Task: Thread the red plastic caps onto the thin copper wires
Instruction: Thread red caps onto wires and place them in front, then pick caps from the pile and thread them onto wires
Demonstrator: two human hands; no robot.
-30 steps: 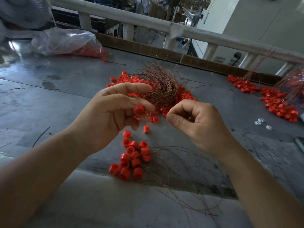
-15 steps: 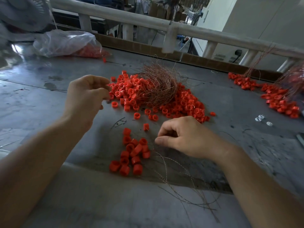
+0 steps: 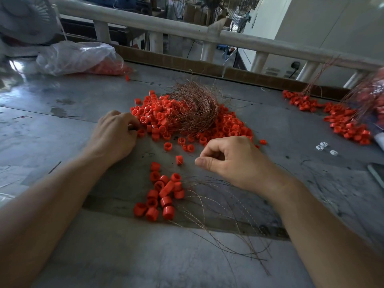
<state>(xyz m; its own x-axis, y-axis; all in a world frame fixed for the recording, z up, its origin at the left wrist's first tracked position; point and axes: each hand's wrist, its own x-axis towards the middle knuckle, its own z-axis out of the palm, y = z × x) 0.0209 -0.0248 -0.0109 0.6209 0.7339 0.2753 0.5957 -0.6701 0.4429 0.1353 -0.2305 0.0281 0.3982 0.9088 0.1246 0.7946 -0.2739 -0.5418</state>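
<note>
One wire bundle (image 3: 197, 109) sits beyond left hand (image 3: 115, 136) and right hand (image 3: 234, 161).

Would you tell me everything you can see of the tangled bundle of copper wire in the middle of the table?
The copper wire bundle is a nest-like tangle of thin reddish-brown strands, with stray ends sticking up. It lies on the pile of red caps, beyond the left hand and right hand; neither touches it.
</note>
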